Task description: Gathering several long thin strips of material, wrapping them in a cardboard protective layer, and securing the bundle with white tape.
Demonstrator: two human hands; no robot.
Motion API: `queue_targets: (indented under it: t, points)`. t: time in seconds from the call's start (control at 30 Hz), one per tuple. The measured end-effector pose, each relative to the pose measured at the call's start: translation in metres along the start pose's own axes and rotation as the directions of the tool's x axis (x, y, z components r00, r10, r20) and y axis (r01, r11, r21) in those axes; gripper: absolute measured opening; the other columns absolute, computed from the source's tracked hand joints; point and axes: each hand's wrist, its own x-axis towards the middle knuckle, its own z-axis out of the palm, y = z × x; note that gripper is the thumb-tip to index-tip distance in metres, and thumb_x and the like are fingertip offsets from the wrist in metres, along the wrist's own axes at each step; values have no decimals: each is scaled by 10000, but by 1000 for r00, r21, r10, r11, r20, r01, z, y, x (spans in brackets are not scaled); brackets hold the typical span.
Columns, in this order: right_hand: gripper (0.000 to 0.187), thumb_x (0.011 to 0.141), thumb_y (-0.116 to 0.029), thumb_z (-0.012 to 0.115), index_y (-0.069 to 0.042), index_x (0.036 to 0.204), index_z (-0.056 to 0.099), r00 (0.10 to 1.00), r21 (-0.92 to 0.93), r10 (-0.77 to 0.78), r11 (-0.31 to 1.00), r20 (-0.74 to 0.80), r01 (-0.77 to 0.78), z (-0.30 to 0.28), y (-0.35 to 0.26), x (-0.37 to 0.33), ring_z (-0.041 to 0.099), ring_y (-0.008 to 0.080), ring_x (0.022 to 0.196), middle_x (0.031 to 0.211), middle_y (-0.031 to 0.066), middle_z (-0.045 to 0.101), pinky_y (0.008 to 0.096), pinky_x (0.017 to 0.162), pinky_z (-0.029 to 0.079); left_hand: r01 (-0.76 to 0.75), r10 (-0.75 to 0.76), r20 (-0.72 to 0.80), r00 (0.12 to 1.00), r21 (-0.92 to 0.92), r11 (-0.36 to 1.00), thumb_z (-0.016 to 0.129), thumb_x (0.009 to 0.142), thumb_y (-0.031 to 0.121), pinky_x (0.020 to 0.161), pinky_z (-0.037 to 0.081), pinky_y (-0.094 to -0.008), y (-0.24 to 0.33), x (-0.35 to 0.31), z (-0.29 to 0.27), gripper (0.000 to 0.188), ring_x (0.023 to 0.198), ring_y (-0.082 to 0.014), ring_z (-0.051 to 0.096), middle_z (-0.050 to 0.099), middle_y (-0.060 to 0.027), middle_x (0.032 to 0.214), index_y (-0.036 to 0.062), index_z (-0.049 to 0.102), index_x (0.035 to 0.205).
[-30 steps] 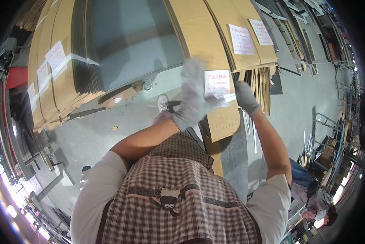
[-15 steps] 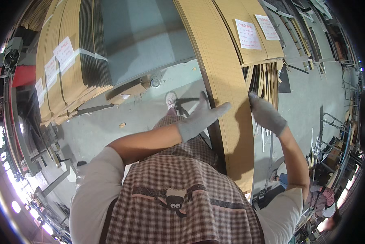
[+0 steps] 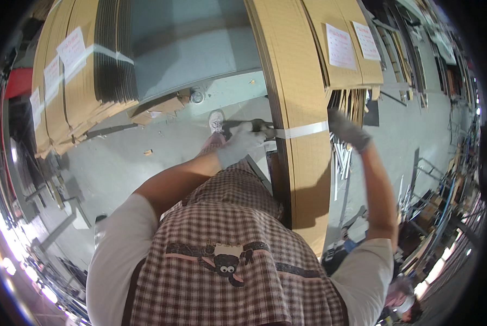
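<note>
A white strap (image 3: 307, 130) crosses the top of a long stack of flat cardboard (image 3: 300, 174) that stands in front of me. My left hand (image 3: 242, 145), in a grey glove, is at the stack's left side. Its fingers are curled closed around the strap's left end, partly in shadow. My right hand (image 3: 349, 130), gloved too, is against the right edge of the stack, where the strap goes over the side. That hand is blurred and its fingertips are dark, so its grip cannot be made out.
Strapped cardboard bundles with paper labels (image 3: 70, 46) stand at the left, beside a grey panel surface (image 3: 194, 49). Further labelled cardboard (image 3: 341, 46) adjoins the stack at the right. Thin strips (image 3: 342, 157) hang below it. Another person (image 3: 401, 293) is at the lower right.
The white strap now lies across the stack, where bare cardboard showed before. My left hand has gone from spread over the stack to curled at its left side. The view has shifted slightly.
</note>
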Motion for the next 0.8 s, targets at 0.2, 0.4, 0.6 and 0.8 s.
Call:
queue_targets:
  t: [0.2, 0.4, 0.6, 0.8]
  points:
    - [325, 886, -121, 656, 44, 1159, 596, 937, 626, 300, 769, -178, -128, 40, -14, 5, 578, 221, 1103, 1196, 147, 626, 379, 922, 474, -158, 146, 164, 975, 57, 986, 619, 912, 474, 741, 503, -339, -33, 56, 0, 520, 826, -159, 620, 665, -56, 863, -31, 641, 1036]
    - [420, 637, -144, 823, -49, 971, 587, 887, -208, -117, 978, -446, 25, 47, -140, -3, 495, 318, 1097, 1084, 125, 521, 452, 977, 389, 396, -467, 25, 884, 493, 775, 596, 950, 394, 626, 494, -291, 16, 20, -21, 463, 730, -119, 608, 654, -57, 817, -9, 607, 1176]
    - [496, 562, -190, 862, -88, 956, 580, 857, -262, -130, 965, -498, -6, 50, -131, -2, 461, 352, 1120, 1078, 129, 487, 491, 983, 367, -394, 359, 173, 917, 251, 884, 733, 828, 224, 684, 531, -333, 106, -47, 11, 266, 749, -178, 672, 708, -106, 852, 0, 700, 967]
    - [702, 733, -294, 830, -25, 1325, 564, 987, 507, 144, 857, -69, -90, -36, -134, -37, 632, 172, 980, 1074, 162, 653, 354, 896, 489, -456, 395, 236, 888, 564, 689, 857, 685, 240, 882, 483, -413, 124, -5, 81, 369, 1002, -215, 617, 672, -105, 1052, 64, 716, 977]
